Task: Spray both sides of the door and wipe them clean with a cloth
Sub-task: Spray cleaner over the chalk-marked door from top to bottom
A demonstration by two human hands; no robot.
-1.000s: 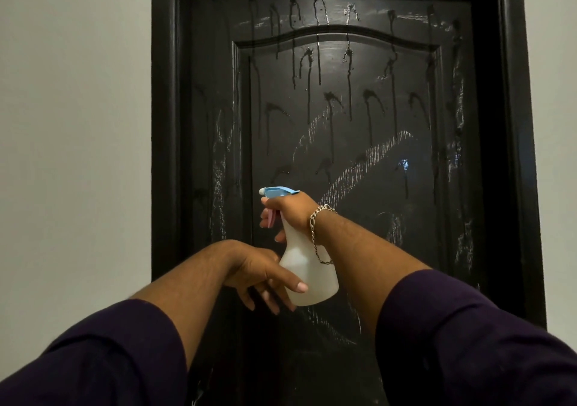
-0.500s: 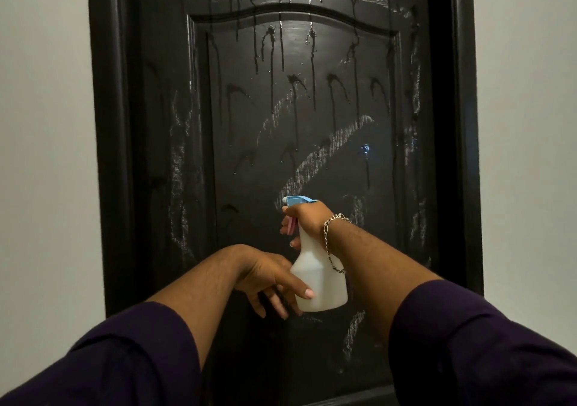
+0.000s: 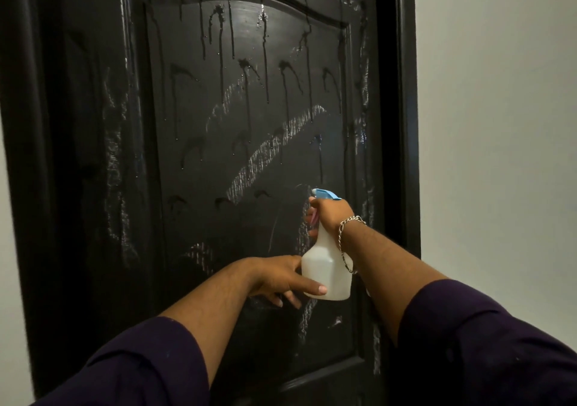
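The translucent white plastic spray bottle [image 3: 326,268] with its light blue nozzle head [image 3: 324,194] is up in front of the lower right of the black panelled wooden door [image 3: 193,162], nozzle aimed at the wood; whether there is any liquid in it I cannot tell through the cloudy plastic. The right hand [image 3: 329,215] grips the neck, fingers curled over the pink trigger [image 3: 314,218], a silver chain bracelet [image 3: 345,243] hanging loose at the wrist. The left hand [image 3: 281,277] has its thumb on the bottle's base and its fingers spread loosely beneath — steadying it, not clutching.

A second ago the bottle was nearer the door's middle and the left hand hovered just off it; now both have shifted right and the thumb touches the plastic.

Dark wet runs streak down the raised arched panel, crossed by pale chalky smears. The black door frame [image 3: 407,155] meets a plain white wall [image 3: 499,124] on the right. Dark purple sleeves [image 3: 487,352] cover both forearms low in view, hiding the door's bottom edge.
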